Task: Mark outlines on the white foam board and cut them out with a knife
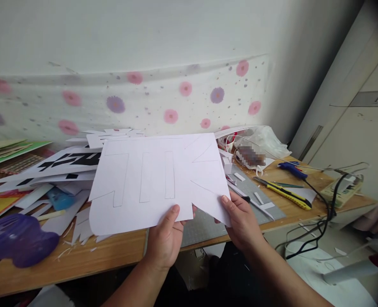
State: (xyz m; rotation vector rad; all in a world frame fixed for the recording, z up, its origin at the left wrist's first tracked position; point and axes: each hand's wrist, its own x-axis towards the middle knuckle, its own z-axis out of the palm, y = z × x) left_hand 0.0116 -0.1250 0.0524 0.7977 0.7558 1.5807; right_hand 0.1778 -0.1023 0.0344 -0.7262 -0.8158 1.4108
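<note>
A large white sheet of paper or thin board is held up above the table, tilted toward me. Thin pencil outlines of strips and angled shapes run across it, and a wedge is cut into its lower right edge. My left hand pinches the bottom edge, thumb on the front and fingers behind. At the lower right corner my right hand grips it the same way. Below and behind the sheet lies a grey cutting mat, partly hidden, with small white offcuts on it.
A yellow utility knife and a blue glue gun lie to the right, near a power strip with cables. Left, cut sheets with black shapes are piled beside a purple translucent object. Scraps litter the wooden table.
</note>
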